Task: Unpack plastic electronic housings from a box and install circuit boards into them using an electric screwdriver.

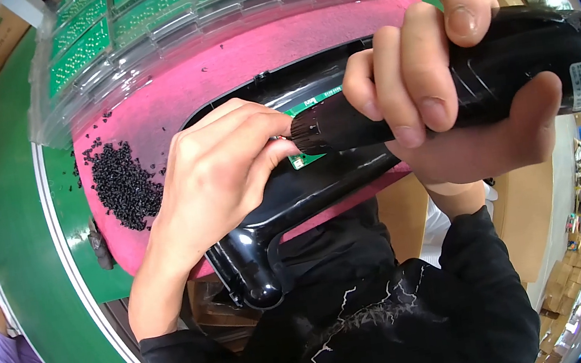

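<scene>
My right hand (431, 82) wraps round a thick black electric screwdriver (345, 121), which lies nearly level with its ribbed collar pointing left. At that collar, the thumb and forefinger of my left hand (215, 166) are pinched together; whatever they hold is hidden. Just beneath the collar, parts of a green circuit board (308, 159) show; my fingers and the tool cover the rest. It sits in a long, glossy black plastic housing (322, 196), whose lower left end bends toward me. Under the housing is a pink mat (251, 47).
A heap of small black screw-like pieces (126, 185) lies on the mat's left side, with a few strays around. Behind the mat stand stacked clear plastic trays (163, 48) with several green boards. Cardboard boxes (564, 278) are at right. Another person's purple sleeve (16, 357) shows far left.
</scene>
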`<state>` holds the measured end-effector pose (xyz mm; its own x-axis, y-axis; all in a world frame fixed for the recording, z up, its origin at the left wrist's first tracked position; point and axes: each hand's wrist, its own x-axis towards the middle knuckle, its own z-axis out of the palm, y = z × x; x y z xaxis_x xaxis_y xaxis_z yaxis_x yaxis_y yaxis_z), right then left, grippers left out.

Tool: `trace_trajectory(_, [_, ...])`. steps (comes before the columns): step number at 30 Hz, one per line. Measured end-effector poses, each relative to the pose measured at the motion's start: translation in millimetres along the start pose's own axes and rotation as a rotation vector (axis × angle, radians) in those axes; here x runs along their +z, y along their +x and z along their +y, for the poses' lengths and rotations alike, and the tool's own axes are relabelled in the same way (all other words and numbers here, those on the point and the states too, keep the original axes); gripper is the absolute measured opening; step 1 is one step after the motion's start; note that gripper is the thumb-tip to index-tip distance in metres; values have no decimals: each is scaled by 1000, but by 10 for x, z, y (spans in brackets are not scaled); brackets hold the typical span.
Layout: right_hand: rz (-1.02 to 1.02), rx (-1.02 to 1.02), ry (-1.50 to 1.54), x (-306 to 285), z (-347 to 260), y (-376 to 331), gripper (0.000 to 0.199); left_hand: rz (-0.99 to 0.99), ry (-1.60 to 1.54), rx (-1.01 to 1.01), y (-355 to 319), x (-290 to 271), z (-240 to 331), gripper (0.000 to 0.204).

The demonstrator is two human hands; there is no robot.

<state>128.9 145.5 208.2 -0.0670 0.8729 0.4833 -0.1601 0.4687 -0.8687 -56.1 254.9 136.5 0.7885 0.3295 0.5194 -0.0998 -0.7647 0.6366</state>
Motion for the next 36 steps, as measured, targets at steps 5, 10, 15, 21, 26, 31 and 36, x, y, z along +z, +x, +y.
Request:
trace_trajectory(5, [38,83,-140,-37,61,-103,52,98,201,-19,25,-29,-39,13])
trace_trajectory(10, [87,114,-145,9,105,-116,52,80,117,-100,28,12,5,10])
trace_trajectory(15, [161,131,-105,141,145,-126,53,66,135,-81,7,-6,-14,9])
trace_trajectory(21, [186,184,-81,267,167,-99,54,35,179,-73,-18,0,-9,11])
trace_trajectory(26, [63,231,-201,261,139,-116,55,13,111,-98,-36,4,-26,11])
trace_trajectory(31, [164,316,-113,278,150,-51,58,-11,180,-96,-51,-5,-23,13])
trace_trajectory(36, [259,178,-111,405,187,-116,57,-199,211,-92,-71,-37,-5,16])
